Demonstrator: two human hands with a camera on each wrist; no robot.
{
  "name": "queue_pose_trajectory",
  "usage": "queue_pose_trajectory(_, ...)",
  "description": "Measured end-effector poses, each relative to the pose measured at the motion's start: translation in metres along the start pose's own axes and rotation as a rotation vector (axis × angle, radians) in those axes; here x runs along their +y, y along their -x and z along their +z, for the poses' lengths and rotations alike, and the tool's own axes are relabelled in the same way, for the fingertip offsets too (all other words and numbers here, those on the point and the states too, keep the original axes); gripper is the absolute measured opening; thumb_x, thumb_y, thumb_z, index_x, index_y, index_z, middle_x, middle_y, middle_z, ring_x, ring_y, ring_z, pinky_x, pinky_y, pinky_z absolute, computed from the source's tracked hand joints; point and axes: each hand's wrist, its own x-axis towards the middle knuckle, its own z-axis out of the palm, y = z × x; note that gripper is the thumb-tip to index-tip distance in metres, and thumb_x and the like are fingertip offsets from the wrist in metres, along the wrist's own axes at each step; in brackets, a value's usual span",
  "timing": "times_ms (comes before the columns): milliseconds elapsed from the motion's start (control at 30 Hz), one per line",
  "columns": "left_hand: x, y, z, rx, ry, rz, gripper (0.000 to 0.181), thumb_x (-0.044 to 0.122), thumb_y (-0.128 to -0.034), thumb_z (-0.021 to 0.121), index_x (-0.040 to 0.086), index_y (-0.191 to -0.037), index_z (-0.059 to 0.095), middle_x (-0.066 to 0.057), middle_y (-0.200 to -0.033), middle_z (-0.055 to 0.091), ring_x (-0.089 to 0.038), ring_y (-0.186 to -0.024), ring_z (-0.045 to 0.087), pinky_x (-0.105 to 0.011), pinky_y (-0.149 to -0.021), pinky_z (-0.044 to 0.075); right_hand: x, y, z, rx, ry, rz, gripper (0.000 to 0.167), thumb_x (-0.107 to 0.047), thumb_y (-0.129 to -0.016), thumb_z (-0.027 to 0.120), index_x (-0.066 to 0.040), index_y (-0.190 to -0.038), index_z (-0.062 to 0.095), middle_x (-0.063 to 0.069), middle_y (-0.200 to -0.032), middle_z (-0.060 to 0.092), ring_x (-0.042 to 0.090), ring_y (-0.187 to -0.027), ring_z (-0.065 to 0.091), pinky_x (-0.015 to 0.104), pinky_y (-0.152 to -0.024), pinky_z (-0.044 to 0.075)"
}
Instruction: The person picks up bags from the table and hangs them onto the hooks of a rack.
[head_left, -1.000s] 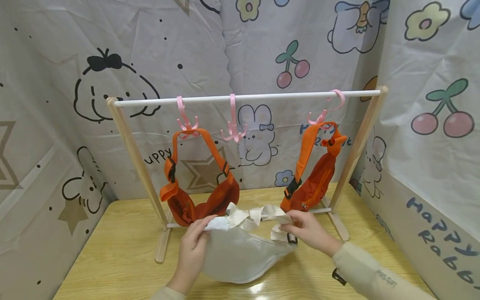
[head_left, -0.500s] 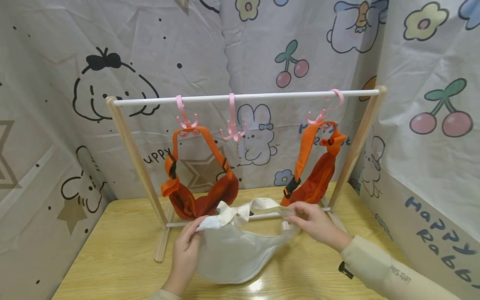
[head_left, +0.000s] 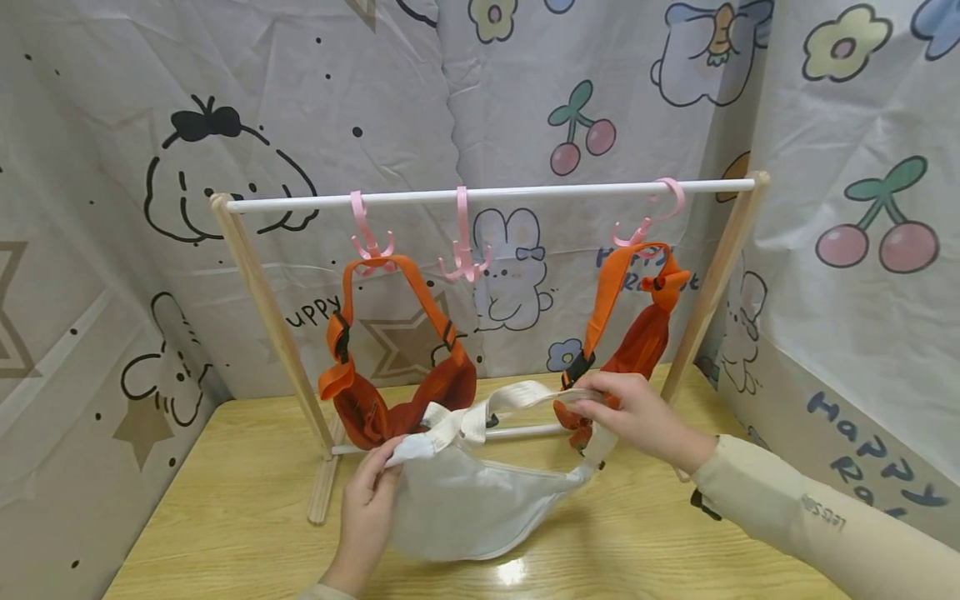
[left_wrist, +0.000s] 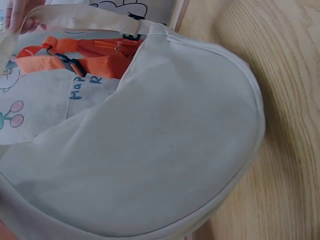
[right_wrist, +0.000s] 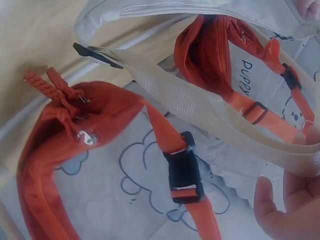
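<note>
A cream waist bag hangs low over the table's front middle, its curved bottom downward. At the bag's left end my left hand grips the corner between thumb and fingers. My right hand holds the cream strap, raised above the bag's right end. In the right wrist view, the webbing strap runs in a long loop to the fingers of my right hand. The left wrist view is mostly filled by the bag's smooth panel; my left hand is barely visible there.
A rack with a white rail stands behind. Orange waist bags hang from the left pink hook and right pink hook. The middle pink hook bears nothing. The right orange bag is partly behind my right hand.
My right hand has moved up and rightward, drawing the strap into a higher, wider loop. My left hand has shifted slightly left with the bag's corner.
</note>
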Motion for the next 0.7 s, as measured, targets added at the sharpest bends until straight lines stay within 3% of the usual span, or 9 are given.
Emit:
queue_pose_trajectory(200, -0.004, 0.004, 0.001, -0.037, -0.032, -0.013, 0.025, -0.014, -0.0899, 0.055, -0.010, -0.113, 0.063, -0.002, -0.111, 0.064, 0.005, -0.102, 0.052, -0.010, -0.084, 0.042, -0.010, -0.015, -0.006, 0.042, 0.077, -0.063, 0.015, 0.009, -0.080, 0.072, -0.001, -0.092, 0.072, 0.002, -0.081, 0.070, 0.004, -0.069, 0.056, 0.024, -0.060, 0.049)
queue_pose_trajectory(400, -0.005, 0.005, 0.001, -0.096, -0.054, -0.103, 0.025, -0.012, -0.0889, 0.057, -0.009, -0.113, 0.062, -0.012, -0.106, 0.064, -0.002, -0.088, 0.054, -0.020, -0.073, 0.048, -0.024, -0.033, -0.008, 0.147, 0.230, -0.280, 0.022, 0.012, -0.071, 0.077, -0.003, -0.088, 0.072, 0.000, -0.077, 0.068, 0.005, -0.060, 0.050, 0.022, -0.053, 0.042)
queue_pose_trajectory(467, -0.006, 0.005, 0.001, -0.131, -0.052, -0.106, 0.025, -0.011, -0.0887, 0.058, -0.009, -0.113, 0.062, -0.015, -0.105, 0.063, -0.003, -0.089, 0.054, -0.022, -0.073, 0.049, -0.030, -0.038, -0.009, 0.183, 0.282, -0.330, 0.024, 0.012, -0.070, 0.078, -0.003, -0.087, 0.073, 0.001, -0.077, 0.069, 0.006, -0.059, 0.052, 0.023, -0.053, 0.043)
queue_pose_trajectory(700, -0.008, 0.005, 0.004, -0.231, -0.095, -0.076, 0.024, -0.008, -0.0830, 0.068, -0.006, -0.107, 0.065, -0.016, -0.102, 0.066, -0.009, -0.095, 0.057, -0.031, -0.076, 0.049, -0.050, -0.053, -0.008, 0.195, 0.331, -0.289, 0.018, 0.008, -0.075, 0.076, -0.005, -0.087, 0.072, 0.001, -0.081, 0.070, 0.009, -0.062, 0.059, 0.026, -0.057, 0.050)
